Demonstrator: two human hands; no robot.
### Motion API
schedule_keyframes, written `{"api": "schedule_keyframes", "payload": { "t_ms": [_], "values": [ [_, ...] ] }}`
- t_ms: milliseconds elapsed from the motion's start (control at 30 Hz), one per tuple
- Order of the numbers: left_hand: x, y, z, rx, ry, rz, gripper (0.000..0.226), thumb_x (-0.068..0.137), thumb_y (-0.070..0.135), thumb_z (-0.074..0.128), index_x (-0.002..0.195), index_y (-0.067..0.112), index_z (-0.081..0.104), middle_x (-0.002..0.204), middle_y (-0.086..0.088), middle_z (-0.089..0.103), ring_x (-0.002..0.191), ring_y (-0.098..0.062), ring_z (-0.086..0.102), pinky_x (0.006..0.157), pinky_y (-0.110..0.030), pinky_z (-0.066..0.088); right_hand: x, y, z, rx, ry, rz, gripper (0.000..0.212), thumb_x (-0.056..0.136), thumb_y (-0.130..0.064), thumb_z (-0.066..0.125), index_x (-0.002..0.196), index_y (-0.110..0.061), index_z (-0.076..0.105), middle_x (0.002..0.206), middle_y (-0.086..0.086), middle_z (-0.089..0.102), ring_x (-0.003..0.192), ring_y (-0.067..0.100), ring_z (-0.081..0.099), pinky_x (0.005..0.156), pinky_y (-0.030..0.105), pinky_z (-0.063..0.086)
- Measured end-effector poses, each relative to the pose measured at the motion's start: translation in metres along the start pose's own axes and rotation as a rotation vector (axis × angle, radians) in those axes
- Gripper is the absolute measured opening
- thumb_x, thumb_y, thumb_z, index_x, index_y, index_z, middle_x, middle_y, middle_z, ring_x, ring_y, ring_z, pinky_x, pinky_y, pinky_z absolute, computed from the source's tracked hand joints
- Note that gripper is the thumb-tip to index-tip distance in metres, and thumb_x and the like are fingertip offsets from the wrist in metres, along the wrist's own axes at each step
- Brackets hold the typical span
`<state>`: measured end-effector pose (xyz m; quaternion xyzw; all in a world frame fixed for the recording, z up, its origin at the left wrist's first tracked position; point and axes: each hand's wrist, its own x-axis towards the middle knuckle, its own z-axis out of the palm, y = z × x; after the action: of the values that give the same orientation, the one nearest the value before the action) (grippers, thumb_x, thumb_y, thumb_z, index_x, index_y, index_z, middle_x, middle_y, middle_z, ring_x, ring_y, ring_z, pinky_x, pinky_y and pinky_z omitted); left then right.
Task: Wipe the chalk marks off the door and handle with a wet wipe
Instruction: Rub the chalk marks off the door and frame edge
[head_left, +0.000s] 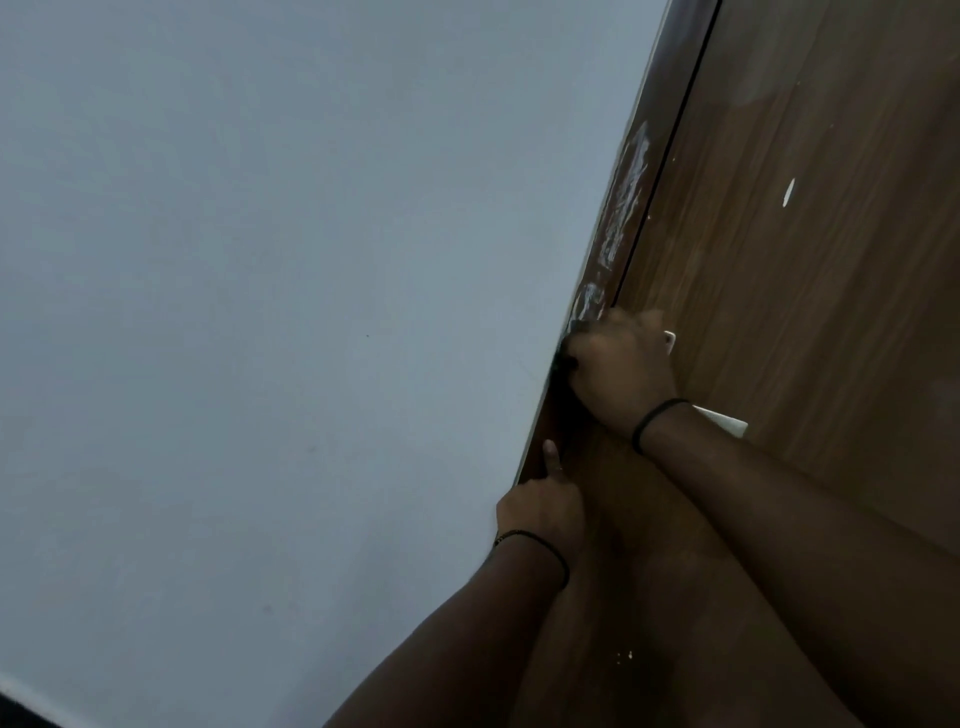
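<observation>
Open wall (260, 312) leftward; door (805, 312) and frame (621, 208) close on right.

Plain pale grey-blue wall (260, 312) filling the left, dim even light, dark corner bottom left

Dim, flat indoor light, bluish cast on the wall (260, 260), soft blur throughout, tilted wide-angle view

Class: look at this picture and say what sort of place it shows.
Probably an indoor doorway in a room: a wood-grain door, its dark frame smeared with white marks, and a plain painted wall.
</observation>
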<state>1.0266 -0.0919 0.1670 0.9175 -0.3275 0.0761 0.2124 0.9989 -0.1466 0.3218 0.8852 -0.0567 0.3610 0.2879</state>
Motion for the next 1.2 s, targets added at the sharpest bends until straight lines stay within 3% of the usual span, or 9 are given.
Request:
{"api": "schedule_keyframes", "payload": {
  "t_ms": [200, 300, 467, 633, 733, 833, 933, 1033, 1200],
  "values": [
    [0.002, 0.001, -0.001, -0.027, -0.01, -0.016, 0.076, 0.097, 0.014, 0.038, 0.149, 0.004, -0.017, 0.104, -0.012, 0.068, 0.078, -0.024, 0.058, 0.061, -0.034, 0.039, 0.009, 0.012, -0.01, -0.012, 0.048, 0.165, 0.013, 0.082, -0.015, 0.06, 0.073, -0.018, 0.069, 0.07, 0.001, 0.066, 0.078, 0.025, 0.056, 0.073, 0.035, 0.021],
    [0.0, -0.001, 0.0, -0.005, 0.001, 0.011, 0.075, 0.097, 0.013, 0.038, 0.149, 0.003, -0.015, 0.105, -0.011, 0.068, 0.086, -0.025, 0.064, 0.062, -0.034, 0.04, 0.003, 0.003, -0.004, 0.018, -0.057, -0.049, 0.011, 0.081, -0.013, 0.062, 0.073, -0.017, 0.068, 0.072, 0.002, 0.066, 0.08, 0.026, 0.057, 0.073, 0.035, 0.024],
    [0.005, 0.002, -0.004, -0.031, -0.053, -0.01, 0.076, 0.099, 0.016, 0.037, 0.148, 0.005, -0.019, 0.108, -0.014, 0.067, 0.092, -0.029, 0.064, 0.064, -0.035, 0.041, 0.015, 0.021, -0.009, 0.052, 0.164, 0.168, 0.012, 0.087, -0.022, 0.058, 0.086, -0.018, 0.07, 0.085, 0.001, 0.068, 0.084, 0.024, 0.058, 0.071, 0.034, 0.021],
    [0.006, -0.002, 0.001, -0.019, -0.022, 0.018, 0.075, 0.099, 0.018, 0.037, 0.149, 0.004, -0.017, 0.107, -0.014, 0.067, 0.092, -0.028, 0.064, 0.064, -0.036, 0.042, 0.015, 0.028, -0.003, 0.058, 0.082, -0.042, 0.013, 0.088, -0.029, 0.064, 0.091, -0.019, 0.07, 0.092, 0.001, 0.066, 0.09, 0.023, 0.054, 0.073, 0.035, 0.027],
    [0.009, -0.002, 0.003, -0.012, -0.022, 0.015, 0.075, 0.1, 0.019, 0.038, 0.149, 0.006, -0.018, 0.105, -0.014, 0.067, 0.083, -0.025, 0.062, 0.063, -0.035, 0.043, 0.025, 0.034, -0.009, 0.196, 0.197, 0.077, 0.009, 0.086, -0.009, 0.062, 0.089, -0.006, 0.07, 0.092, 0.011, 0.066, 0.086, 0.03, 0.059, 0.072, 0.04, 0.043],
    [0.011, -0.003, 0.003, 0.003, -0.021, 0.018, 0.075, 0.1, 0.018, 0.038, 0.149, 0.005, -0.017, 0.105, -0.014, 0.067, 0.08, -0.025, 0.06, 0.058, -0.034, 0.041, 0.024, 0.021, -0.006, 0.285, 0.09, 0.019, 0.02, 0.079, 0.014, 0.052, 0.082, 0.003, 0.068, 0.088, 0.017, 0.062, 0.079, 0.032, 0.059, 0.063, 0.037, 0.046],
    [0.011, -0.003, 0.005, 0.001, -0.018, 0.036, 0.075, 0.099, 0.018, 0.038, 0.149, 0.004, -0.017, 0.104, -0.013, 0.067, 0.078, -0.024, 0.059, 0.047, -0.03, 0.033, 0.026, 0.032, -0.011, 0.399, 0.104, 0.055, 0.02, 0.087, 0.005, 0.055, 0.098, -0.001, 0.071, 0.098, 0.015, 0.063, 0.081, 0.027, 0.061, 0.065, 0.036, 0.05],
    [0.011, -0.004, 0.005, 0.009, -0.019, 0.03, 0.076, 0.099, 0.018, 0.039, 0.149, 0.004, -0.017, 0.105, -0.014, 0.067, 0.086, -0.026, 0.063, 0.058, -0.034, 0.04, 0.041, 0.034, -0.019, 0.428, 0.3, 0.216, 0.023, 0.087, 0.006, 0.056, 0.103, -0.004, 0.07, 0.1, 0.015, 0.064, 0.085, 0.025, 0.061, 0.067, 0.027, 0.043],
    [0.009, -0.005, 0.006, 0.037, -0.024, 0.04, 0.073, 0.099, 0.014, 0.036, 0.15, 0.004, -0.015, 0.109, -0.014, 0.066, 0.093, -0.029, 0.064, 0.064, -0.037, 0.042, 0.014, 0.02, -0.005, 0.394, -0.026, 0.015, 0.025, 0.086, 0.009, 0.054, 0.1, -0.002, 0.072, 0.097, 0.016, 0.06, 0.085, 0.029, 0.059, 0.069, 0.04, 0.052]
  ]
}}
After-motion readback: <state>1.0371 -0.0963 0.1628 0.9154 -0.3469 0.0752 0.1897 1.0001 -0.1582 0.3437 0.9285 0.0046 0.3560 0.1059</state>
